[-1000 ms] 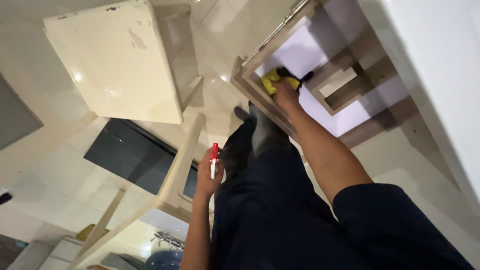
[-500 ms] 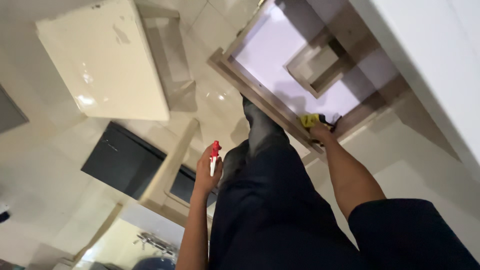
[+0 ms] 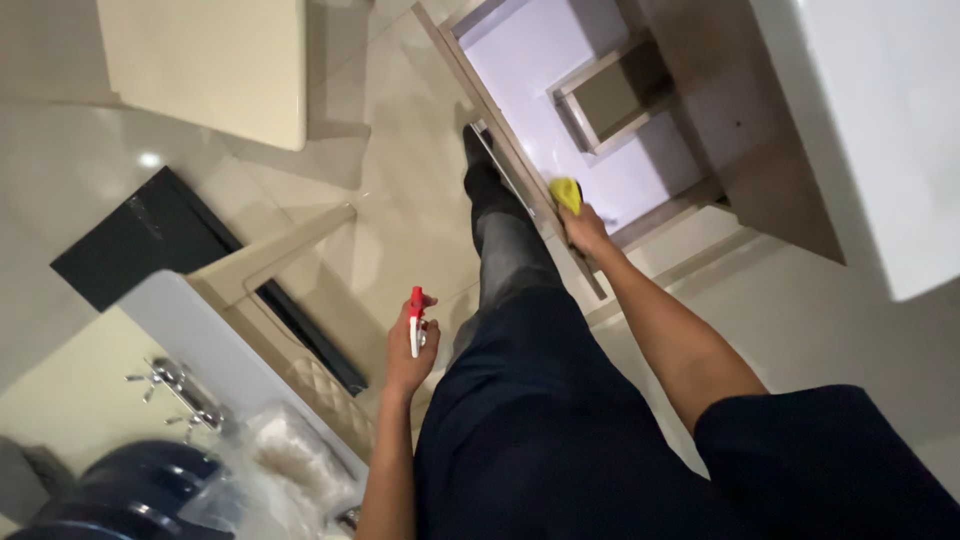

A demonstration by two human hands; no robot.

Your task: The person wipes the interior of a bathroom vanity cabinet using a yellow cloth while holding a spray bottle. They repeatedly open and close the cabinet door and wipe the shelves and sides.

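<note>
Yellow cloth [image 3: 566,192] is being pressed by my right hand [image 3: 583,228] on the wooden frame [image 3: 520,185], grip closed around it; my left hand [image 3: 410,352] is gripping a red-and-white spray bottle [image 3: 415,320] at my side.

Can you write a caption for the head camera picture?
Right hand presses a yellow cloth on the wooden frame; left hand holds a red-and-white spray bottle.

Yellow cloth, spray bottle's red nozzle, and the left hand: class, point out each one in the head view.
yellow cloth [image 3: 566,193], head view, on its bunched middle.
spray bottle [image 3: 415,318], head view, on its red-and-white nozzle.
left hand [image 3: 405,362], head view, on its back.
</note>
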